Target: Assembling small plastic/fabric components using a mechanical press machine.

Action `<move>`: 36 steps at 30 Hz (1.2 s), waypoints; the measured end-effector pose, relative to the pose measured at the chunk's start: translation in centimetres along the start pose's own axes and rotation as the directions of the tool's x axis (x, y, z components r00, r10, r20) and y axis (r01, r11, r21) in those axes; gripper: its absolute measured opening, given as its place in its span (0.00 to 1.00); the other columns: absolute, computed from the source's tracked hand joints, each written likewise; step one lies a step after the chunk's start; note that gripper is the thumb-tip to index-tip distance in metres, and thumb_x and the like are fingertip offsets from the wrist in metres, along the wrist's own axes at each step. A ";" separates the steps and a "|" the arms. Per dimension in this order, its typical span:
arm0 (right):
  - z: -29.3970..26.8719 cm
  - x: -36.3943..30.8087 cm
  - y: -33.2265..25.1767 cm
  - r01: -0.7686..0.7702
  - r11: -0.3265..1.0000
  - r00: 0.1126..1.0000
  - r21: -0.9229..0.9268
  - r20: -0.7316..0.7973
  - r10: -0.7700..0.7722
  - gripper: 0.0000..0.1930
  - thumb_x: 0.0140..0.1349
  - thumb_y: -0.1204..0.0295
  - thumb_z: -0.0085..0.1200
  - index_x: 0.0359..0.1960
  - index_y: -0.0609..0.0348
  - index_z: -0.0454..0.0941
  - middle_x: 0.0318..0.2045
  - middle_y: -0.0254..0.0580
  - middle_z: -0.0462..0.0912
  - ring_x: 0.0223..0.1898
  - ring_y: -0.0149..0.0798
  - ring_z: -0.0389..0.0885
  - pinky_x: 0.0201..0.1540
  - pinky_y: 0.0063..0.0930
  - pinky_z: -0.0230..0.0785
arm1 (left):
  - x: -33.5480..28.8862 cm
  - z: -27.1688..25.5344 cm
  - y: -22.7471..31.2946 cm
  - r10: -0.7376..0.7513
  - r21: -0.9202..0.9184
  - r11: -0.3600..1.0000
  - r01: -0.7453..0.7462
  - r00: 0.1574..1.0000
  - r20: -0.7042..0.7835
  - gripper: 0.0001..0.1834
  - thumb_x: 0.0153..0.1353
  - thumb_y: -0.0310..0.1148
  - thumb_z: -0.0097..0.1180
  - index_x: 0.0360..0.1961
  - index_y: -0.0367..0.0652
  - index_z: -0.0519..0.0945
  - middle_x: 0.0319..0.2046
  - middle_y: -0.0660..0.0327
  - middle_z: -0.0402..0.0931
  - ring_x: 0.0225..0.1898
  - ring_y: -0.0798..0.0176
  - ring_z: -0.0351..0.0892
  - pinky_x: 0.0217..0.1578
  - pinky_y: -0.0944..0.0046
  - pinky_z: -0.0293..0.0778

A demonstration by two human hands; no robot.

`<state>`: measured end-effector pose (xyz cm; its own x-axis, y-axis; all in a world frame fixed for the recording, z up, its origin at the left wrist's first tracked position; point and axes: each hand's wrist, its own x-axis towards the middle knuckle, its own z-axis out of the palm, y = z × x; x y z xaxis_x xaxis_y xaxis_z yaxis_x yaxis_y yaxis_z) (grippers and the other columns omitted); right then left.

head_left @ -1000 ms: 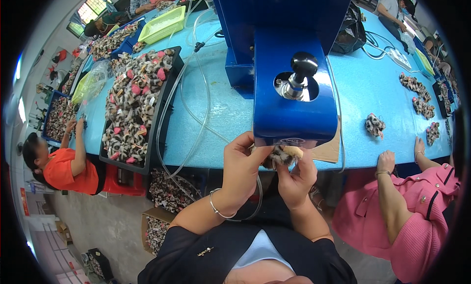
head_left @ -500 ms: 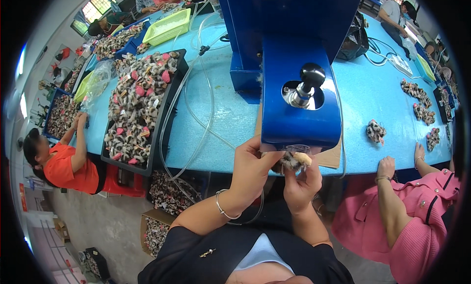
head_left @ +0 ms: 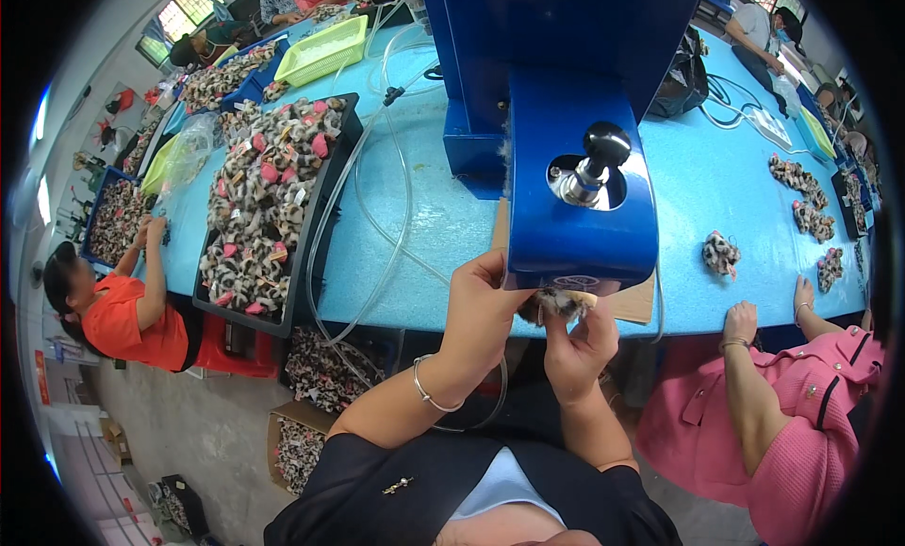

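Observation:
A small furry plush piece (head_left: 556, 306), black, white and brown with a tan patch, is held between my two hands under the front edge of a blue machine head (head_left: 580, 249). My left hand (head_left: 483, 306) pinches its left side, and its fingertips reach partly beneath the machine. On the other side my right hand (head_left: 579, 350) grips the piece from below with thumb and fingers. The machine hides the top of the piece and whatever part of the machine it meets. A black knob (head_left: 606, 144) on a metal stem rises from the machine's opening.
Left of the machine, a black crate (head_left: 341, 159) is heaped with similar plush pieces. Clear tubes (head_left: 407, 216) loop across the blue table (head_left: 429, 277). Loose plush pieces (head_left: 721, 255) lie to the right, near a co-worker in pink (head_left: 745, 423). Another co-worker in orange (head_left: 137, 324) sits left.
The plush piece has turned and risen slightly under the machine, so less of its tan patch shows. Both hands keep their grip, the left shifting slightly upward.

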<state>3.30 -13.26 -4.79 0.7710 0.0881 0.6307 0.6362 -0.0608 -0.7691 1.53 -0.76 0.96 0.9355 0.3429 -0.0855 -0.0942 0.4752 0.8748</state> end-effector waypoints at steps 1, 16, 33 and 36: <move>0.1 0.1 -0.1 -0.002 1.000 1.000 0.000 0.001 0.002 0.15 0.58 0.89 0.58 0.47 0.70 0.77 0.41 0.41 0.83 0.42 0.33 0.81 0.46 0.25 0.72 | 0.0 -0.2 -0.1 0.008 -0.004 1.000 -0.008 1.000 -0.008 0.08 0.60 0.26 0.67 0.36 0.32 0.83 0.27 0.62 0.81 0.25 0.74 0.78 0.26 0.73 0.73; 0.4 1.2 -0.5 0.051 0.999 0.999 -0.011 -0.004 -0.051 0.16 0.49 0.87 0.64 0.42 0.66 0.81 0.40 0.53 0.83 0.37 0.49 0.83 0.40 0.32 0.75 | -0.4 0.0 0.1 0.011 -0.096 0.995 -0.014 0.999 -0.033 0.09 0.62 0.30 0.65 0.37 0.33 0.84 0.29 0.62 0.83 0.25 0.75 0.77 0.27 0.73 0.72; -4.5 -1.8 3.2 -0.355 0.931 0.935 0.088 0.063 0.350 0.14 0.63 0.81 0.56 0.51 0.62 0.76 0.42 0.39 0.83 0.46 0.30 0.79 0.50 0.26 0.71 | -3.5 -2.5 -0.8 -0.236 0.137 0.966 0.217 0.961 0.142 0.19 0.64 0.28 0.58 0.55 0.35 0.76 0.49 0.57 0.79 0.51 0.61 0.79 0.49 0.60 0.78; -11.5 1.3 4.7 -0.509 0.856 0.849 0.089 -0.113 0.516 0.12 0.66 0.78 0.54 0.51 0.62 0.76 0.43 0.39 0.83 0.46 0.29 0.80 0.48 0.28 0.72 | -5.0 -5.9 0.8 -0.209 0.332 0.928 0.168 0.974 0.092 0.17 0.64 0.28 0.57 0.54 0.36 0.77 0.48 0.56 0.79 0.51 0.59 0.80 0.48 0.61 0.77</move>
<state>7.65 -24.87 -6.36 0.9863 -0.0685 0.1500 0.1498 -0.0080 -0.9887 -5.21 2.69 -0.70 0.9618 0.1602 -0.2219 0.1823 0.2297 0.9561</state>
